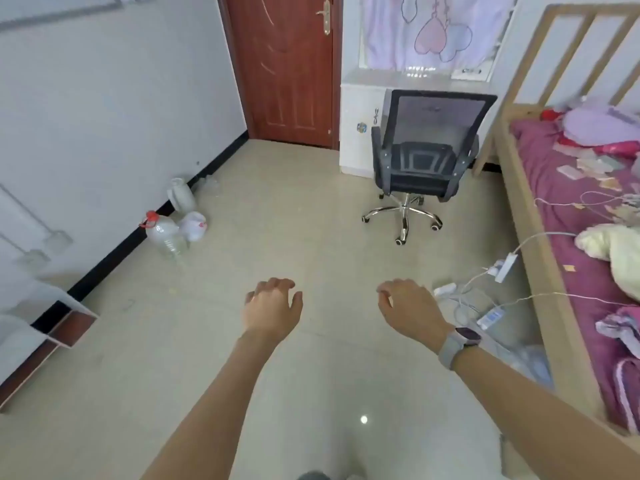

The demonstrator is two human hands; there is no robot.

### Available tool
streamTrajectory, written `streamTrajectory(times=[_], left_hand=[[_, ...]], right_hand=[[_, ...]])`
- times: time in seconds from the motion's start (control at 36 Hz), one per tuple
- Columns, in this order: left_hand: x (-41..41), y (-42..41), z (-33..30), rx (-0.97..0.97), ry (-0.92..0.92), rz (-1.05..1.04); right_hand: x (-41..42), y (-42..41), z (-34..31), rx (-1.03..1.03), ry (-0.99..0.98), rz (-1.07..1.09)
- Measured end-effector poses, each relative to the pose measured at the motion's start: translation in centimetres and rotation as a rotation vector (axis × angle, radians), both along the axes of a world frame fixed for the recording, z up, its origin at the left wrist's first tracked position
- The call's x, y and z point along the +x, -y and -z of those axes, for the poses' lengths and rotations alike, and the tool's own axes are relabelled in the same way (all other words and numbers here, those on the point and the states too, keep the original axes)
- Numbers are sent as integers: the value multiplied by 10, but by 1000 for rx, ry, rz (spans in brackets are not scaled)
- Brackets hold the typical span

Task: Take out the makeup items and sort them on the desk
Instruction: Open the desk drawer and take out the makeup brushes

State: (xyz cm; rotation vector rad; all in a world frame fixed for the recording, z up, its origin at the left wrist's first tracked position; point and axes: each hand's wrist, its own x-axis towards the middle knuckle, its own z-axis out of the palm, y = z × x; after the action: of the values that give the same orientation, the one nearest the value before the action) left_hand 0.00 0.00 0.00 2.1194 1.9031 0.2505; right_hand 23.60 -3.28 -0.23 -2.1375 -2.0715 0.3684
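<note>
My left hand (272, 308) and my right hand (410, 308) are stretched out in front of me over the tiled floor, palms down, fingers loosely curled and apart, holding nothing. A grey watch sits on my right wrist. The white desk (408, 79) stands far ahead against the back wall, under a cloth-covered mirror. A few small items lie on its top at the back, too small to name. A black mesh office chair (424, 161) stands in front of the desk. No makeup bag or case shows clearly.
A wooden bed (540, 271) with a purple sheet and scattered clutter runs along the right. Power strips and cables (485, 289) lie on the floor beside it. Plastic bottles (166, 233) and a white jug stand by the left wall. A brown door (287, 67) is shut.
</note>
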Motion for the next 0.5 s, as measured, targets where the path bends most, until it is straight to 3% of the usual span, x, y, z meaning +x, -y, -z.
streamTrajectory(times=[0.11, 0.25, 0.5], left_hand=[[8, -37, 28, -75, -83, 7], [30, -102, 65, -168, -32, -29], [62, -309, 88, -301, 26, -55]], right_hand=[[15, -41, 27, -98, 7, -15], [27, -116, 61, -177, -83, -9], [51, -320, 78, -247, -191, 75]])
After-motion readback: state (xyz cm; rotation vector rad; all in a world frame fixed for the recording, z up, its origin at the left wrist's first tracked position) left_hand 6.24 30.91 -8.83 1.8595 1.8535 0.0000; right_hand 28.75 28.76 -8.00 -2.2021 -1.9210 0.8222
